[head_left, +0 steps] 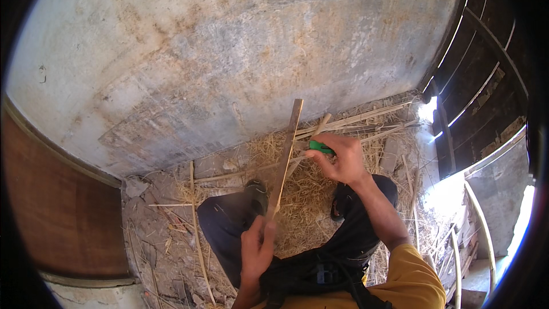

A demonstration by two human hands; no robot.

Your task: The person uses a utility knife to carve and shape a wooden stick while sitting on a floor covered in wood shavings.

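Note:
My left hand (258,246) is closed round the lower end of a long flat wooden strip (289,149), which rises at a slant in front of me. The strip is brown, with a paler edge low down near my fingers. To its right, my right hand (341,157) is closed on a small tool with a green handle (321,147). The tool's working end cannot be made out clearly; it points toward the strip. Whether the two touch, I cannot tell. The left hand is slightly blurred.
Straw and shavings (311,206) cover the ground between my feet. Pale split sticks (366,115) lie along the base of a stained wall (257,51). A brown wooden panel (63,206) stands at the left, dark slats (480,68) at the right. Long poles (483,223) lean there.

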